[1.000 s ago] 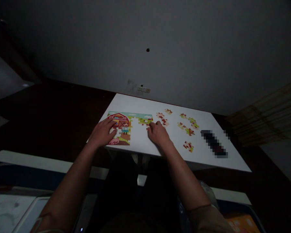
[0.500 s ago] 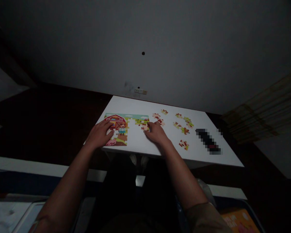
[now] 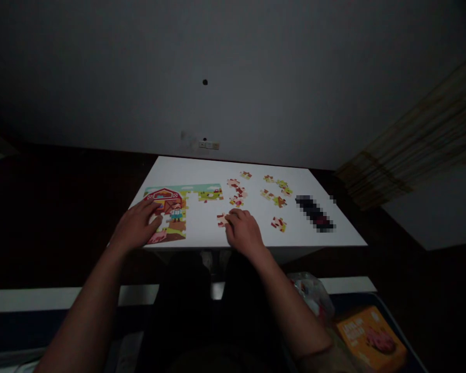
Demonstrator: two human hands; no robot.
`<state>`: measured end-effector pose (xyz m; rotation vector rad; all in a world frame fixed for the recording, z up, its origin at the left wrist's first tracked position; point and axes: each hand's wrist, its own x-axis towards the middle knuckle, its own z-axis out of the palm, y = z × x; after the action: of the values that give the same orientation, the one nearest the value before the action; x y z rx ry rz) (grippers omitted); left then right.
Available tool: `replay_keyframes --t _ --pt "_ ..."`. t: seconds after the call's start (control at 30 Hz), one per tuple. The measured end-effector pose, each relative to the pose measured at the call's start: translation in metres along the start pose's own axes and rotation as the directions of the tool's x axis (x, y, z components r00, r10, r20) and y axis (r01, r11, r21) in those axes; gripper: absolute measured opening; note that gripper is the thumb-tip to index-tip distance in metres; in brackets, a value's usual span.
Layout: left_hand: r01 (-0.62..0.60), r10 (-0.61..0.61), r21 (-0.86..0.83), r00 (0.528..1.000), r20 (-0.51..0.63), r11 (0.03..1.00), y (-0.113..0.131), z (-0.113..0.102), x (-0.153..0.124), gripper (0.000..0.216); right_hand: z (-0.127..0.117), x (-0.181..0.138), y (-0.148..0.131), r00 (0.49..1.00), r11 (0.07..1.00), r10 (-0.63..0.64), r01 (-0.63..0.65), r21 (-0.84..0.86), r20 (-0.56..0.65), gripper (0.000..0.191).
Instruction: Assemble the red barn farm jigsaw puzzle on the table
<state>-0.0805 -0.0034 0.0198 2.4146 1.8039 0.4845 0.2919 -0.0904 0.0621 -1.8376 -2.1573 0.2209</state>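
Observation:
A partly built farm puzzle (image 3: 170,203) with a red barn lies on the left of a small white table (image 3: 202,168). My left hand (image 3: 136,225) rests flat on its lower left part, fingers spread. My right hand (image 3: 243,230) is near the table's front edge, fingers curled on a loose puzzle piece (image 3: 221,219). Several loose pieces (image 3: 274,192) lie scattered to the right.
A dark blurred object (image 3: 315,213) lies at the table's right side. An orange puzzle box (image 3: 369,338) and a plastic bag (image 3: 309,291) sit low at the right. A grey wall with a socket (image 3: 208,145) stands behind the table. The room is dark.
My right hand has drawn back from the puzzle's top row toward the front edge with a piece. The view has shifted so the table sits further left.

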Motion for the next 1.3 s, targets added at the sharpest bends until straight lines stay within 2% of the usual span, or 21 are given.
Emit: replay_keyframes --t 0.13,0.27,0.4,0.47,0.53,0.63,0.73,0.9,1.07,1.3 --pt "0.023 -0.023 0.010 1.000 0.010 1.000 0.003 -0.003 0.000 0.067 -0.004 -0.026 0.029 0.991 0.996 0.085 -0.086 -0.002 -0.101 0.042" --pt "0.039 -0.039 0.016 0.999 0.020 0.999 0.005 -0.006 0.000 0.067 -0.004 -0.057 0.063 0.960 0.984 0.166 -0.145 0.105 -0.227 0.040" --pt "0.048 -0.049 0.025 0.998 0.037 0.999 0.006 -0.007 0.002 0.070 -0.004 -0.088 0.099 0.859 0.941 0.337 -0.297 0.162 -0.386 0.038" --pt "0.057 -0.058 0.023 0.998 0.033 0.998 0.005 -0.006 0.003 0.070 -0.006 -0.097 0.117 0.812 0.912 0.409 -0.376 0.163 -0.417 0.039" --pt "0.065 -0.065 0.016 0.998 0.021 0.998 0.003 -0.004 0.003 0.069 -0.009 -0.102 0.133 0.787 0.894 0.445 -0.422 0.154 -0.427 0.043" --pt "0.063 -0.063 0.016 0.998 0.016 0.998 -0.002 0.000 0.003 0.069 -0.014 -0.100 0.147 0.798 0.892 0.443 -0.437 0.113 -0.409 0.052" --pt "0.070 -0.071 0.023 0.997 0.024 0.997 -0.005 0.001 0.003 0.067 -0.019 -0.091 0.148 0.826 0.882 0.454 -0.470 0.038 -0.334 0.060" --pt "0.080 -0.080 -0.001 0.996 0.028 0.997 0.001 -0.003 0.003 0.067 -0.023 -0.072 0.146 0.848 0.873 0.482 -0.487 0.037 -0.222 0.049" --pt "0.100 -0.100 -0.006 0.994 0.034 0.995 0.009 -0.008 0.003 0.068 -0.019 -0.070 0.150 0.858 0.887 0.460 -0.457 0.067 -0.231 0.042" --pt "0.084 -0.084 -0.004 0.996 0.020 0.996 0.009 -0.008 0.002 0.071 -0.010 -0.076 0.150 0.864 0.906 0.423 -0.411 0.101 -0.275 0.042"
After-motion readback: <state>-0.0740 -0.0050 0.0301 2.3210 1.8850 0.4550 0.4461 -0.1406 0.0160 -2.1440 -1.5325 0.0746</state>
